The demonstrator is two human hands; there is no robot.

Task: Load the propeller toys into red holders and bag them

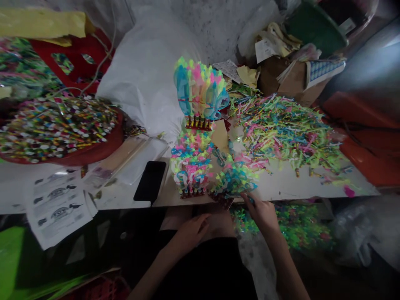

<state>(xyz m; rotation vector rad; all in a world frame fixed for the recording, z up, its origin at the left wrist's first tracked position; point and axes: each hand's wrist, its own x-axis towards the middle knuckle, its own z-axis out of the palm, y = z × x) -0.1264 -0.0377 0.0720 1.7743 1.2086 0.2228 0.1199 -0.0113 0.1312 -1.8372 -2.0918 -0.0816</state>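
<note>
My left hand (195, 229) rests over my lap below the table edge, fingers loosely extended, with nothing seen in it. My right hand (262, 212) is at the table's front edge, its fingers closed at the side of a bundle of blue, green and pink plastic pieces (237, 179). What exactly sits between those fingertips is small and partly hidden. Left of that bundle are stacked rows of similar pink, white and blue pieces (193, 173) in a dark red holder. Behind them stands a taller row of blue, pink and yellow pieces (200, 91) on a red base.
A loose heap of thin colourful plastic pieces (281, 129) covers the table's right side. On the left are a black phone (150, 181), printed sheets (59, 208) and a red basin (93, 154) full of small sticks. A large white sack (150, 71) stands behind.
</note>
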